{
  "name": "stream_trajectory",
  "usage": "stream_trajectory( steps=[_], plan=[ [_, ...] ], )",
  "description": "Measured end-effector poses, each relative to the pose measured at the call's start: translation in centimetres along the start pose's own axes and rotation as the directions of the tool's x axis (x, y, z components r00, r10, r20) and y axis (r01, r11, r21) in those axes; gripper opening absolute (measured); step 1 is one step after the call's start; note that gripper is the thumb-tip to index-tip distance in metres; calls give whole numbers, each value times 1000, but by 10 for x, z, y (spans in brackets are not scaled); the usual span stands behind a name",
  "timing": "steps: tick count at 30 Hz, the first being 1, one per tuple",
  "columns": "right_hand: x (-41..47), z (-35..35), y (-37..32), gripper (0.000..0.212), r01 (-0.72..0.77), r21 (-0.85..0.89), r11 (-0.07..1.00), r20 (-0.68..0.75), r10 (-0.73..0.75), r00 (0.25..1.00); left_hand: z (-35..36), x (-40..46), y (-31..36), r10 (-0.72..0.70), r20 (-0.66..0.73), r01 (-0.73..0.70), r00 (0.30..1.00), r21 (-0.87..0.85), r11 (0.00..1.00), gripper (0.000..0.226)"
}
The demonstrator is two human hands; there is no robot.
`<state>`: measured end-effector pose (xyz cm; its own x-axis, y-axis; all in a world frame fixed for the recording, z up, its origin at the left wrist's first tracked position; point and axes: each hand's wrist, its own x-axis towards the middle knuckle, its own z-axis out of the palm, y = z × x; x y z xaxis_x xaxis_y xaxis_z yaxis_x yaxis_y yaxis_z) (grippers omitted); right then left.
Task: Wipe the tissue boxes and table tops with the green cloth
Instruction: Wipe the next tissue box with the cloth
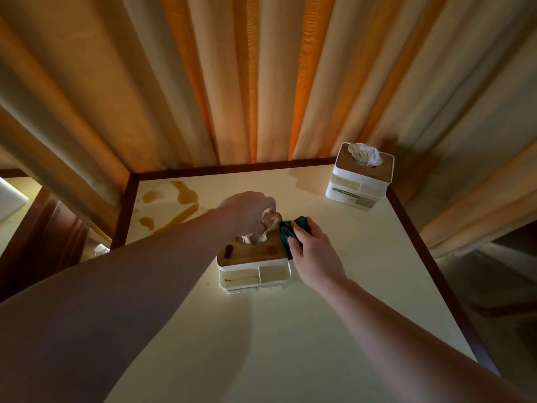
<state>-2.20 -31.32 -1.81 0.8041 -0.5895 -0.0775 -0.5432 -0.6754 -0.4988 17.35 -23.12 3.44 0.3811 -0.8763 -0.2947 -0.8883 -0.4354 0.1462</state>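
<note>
A white tissue box with a wooden lid (250,255) stands in the middle of the cream table top (261,330). Dark stains mark its lid. My left hand (247,212) reaches over the box and grips the tissue (266,228) sticking out of the lid. My right hand (312,251) holds the bunched green cloth (289,232) against the right edge of the lid. A second white tissue box (360,177), with a wooden lid and a tuft of tissue, sits at the table's far right corner.
Brown liquid stains (171,206) spread over the far left part of the table top. A dark wooden rim (421,237) frames the table. Cream and orange curtains (261,82) hang close behind it. Another table edge shows at the far left.
</note>
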Motion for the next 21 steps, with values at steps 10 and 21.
stream_trajectory(
  steps=[10, 21],
  plan=[
    [-15, -5, 20, 49, -46, 23, 999, -3, 46, 999, 5, 6, -8, -125, 115, 135, 985, -90, 987, 76],
    [-2, -12, 9, 48, -49, -20, 999, -35, 48, 998, 36, -12, -8, -234, -38, 226, 971, -149, 963, 65]
  ],
)
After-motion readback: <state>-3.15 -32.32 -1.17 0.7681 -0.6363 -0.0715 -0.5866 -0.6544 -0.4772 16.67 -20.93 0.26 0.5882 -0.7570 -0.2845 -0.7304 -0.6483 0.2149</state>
